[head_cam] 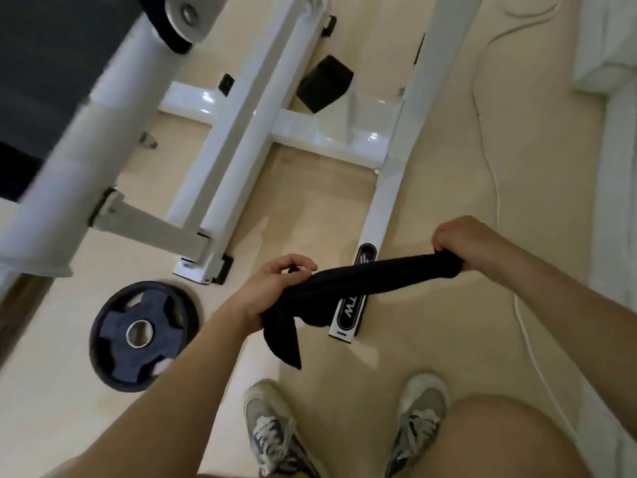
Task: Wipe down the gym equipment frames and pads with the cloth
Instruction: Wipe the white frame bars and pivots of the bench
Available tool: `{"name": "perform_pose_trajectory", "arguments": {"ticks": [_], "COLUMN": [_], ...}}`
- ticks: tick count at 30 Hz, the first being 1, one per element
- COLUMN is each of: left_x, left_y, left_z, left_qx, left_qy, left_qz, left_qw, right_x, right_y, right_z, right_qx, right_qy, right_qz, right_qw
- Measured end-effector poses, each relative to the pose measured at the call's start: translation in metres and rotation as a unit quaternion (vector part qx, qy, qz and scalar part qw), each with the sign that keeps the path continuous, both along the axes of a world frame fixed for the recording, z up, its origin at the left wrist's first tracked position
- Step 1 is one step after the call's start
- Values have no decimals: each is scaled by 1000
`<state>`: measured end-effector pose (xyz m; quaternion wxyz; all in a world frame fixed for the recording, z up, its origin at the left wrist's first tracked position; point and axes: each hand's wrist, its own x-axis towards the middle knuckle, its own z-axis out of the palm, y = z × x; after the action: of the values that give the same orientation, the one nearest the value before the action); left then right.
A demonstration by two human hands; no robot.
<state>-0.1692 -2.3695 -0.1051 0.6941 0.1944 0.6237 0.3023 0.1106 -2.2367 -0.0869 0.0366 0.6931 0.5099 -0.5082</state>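
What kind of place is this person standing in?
Probably a home gym or workout room: a white equipment frame stands on the pale floor, a dark weight plate lies flat beside it, and a dark pad shows at upper left.

We can't read the label (347,313) on the white base rail (381,205): the black cloth (362,281) covers its middle, only "TW" shows below the cloth. Up-left of the cloth the dark pad (51,63) is smeared and cropped. Right of the cloth, white fabric (610,46) runs off-frame.
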Motion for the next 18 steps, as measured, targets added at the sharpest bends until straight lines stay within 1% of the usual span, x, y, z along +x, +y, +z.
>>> {"name": "perform_pose_trajectory", "arguments": {"ticks": [3, 4, 5, 6, 7, 8, 9, 10, 11, 12, 13, 14, 15, 16, 17, 18], "left_x": [-1, -1, 0, 3, 7, 10, 13, 18, 24, 34, 50, 69, 88, 106, 118, 124], "left_y": [2, 4, 6, 8, 10, 12, 13, 12, 10, 7, 5, 3, 0, -3, -8, -16], "left_z": [-56, -72, -86, -100, -115, -131, -145, -158, -169, -180, -186, -191, -193, -193, -194, -195], "left_qx": [-27, -29, -29, -27, -18, -2, 26, 68, 116, 146, 155, 147, 134, 118, 101, 91], "left_qy": [-39, -24, 10, 68, 142, 226, 317, 408, 472, 498, 494, 461, 422, 400, 408, 443], "left_qz": [-84, -112, -137, -155, -156, -135, -92, -47, -24, -29, -48, -72, -90, -98, -103, -109], "left_qw": [995, 993, 990, 985, 977, 965, 943, 909, 874, 855, 854, 872, 892, 903, 902, 885], "right_x": [12, 16, 18, 20, 19, 17, 14, 10, 4, -5, -16, -28, -39, -45, -48, -47], "right_y": [-15, -20, -26, -31, -34, -37, -40, -45, -50, -58, -68, -78, -87, -93, -98, -103], "right_z": [-58, -76, -94, -113, -131, -147, -162, -173, -182, -189, -193, -194, -195, -196, -200, -203], "right_qx": [-46, -55, -55, -41, -6, 46, 113, 194, 287, 373, 431, 430, 393, 345, 300, 269], "right_qy": [55, 62, 52, 29, -3, -37, -78, -116, -135, -122, -84, -29, 29, 67, 88, 90], "right_qz": [-32, -14, 19, 53, 78, 98, 124, 162, 208, 240, 253, 244, 210, 171, 137, 129], "right_qw": [997, 996, 997, 997, 997, 993, 983, 961, 925, 888, 862, 869, 895, 920, 940, 950]}}
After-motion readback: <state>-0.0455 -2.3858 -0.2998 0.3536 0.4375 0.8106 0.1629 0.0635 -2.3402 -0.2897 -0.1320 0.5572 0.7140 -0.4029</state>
